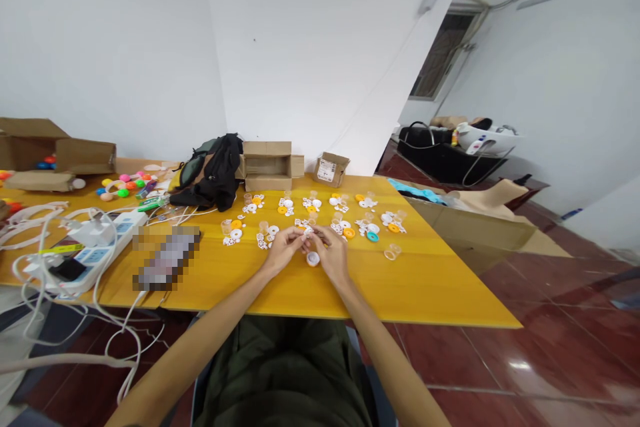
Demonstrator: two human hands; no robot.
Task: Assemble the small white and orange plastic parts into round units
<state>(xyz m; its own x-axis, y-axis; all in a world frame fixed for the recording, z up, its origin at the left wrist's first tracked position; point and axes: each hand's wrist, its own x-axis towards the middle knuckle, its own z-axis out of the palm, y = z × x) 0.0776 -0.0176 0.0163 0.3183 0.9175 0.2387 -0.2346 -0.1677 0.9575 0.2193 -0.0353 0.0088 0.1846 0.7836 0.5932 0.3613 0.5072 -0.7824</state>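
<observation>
My left hand and my right hand meet above the table, fingertips pinched together. What they hold between them is too small to make out; something whitish shows at the fingertips. Just below the fingers sits a small round white-and-orange piece. Beyond the hands lie several groups of small plastic parts: clear cups, white discs, orange discs, a teal disc and small white pieces with holes. One clear cup lies apart, to the right of my right hand.
A phone, blurred out, lies left of my hands near a white power strip with tangled cables. Along the wall are a dark bag, an open cardboard box and a smaller box. The yellow table ends at right.
</observation>
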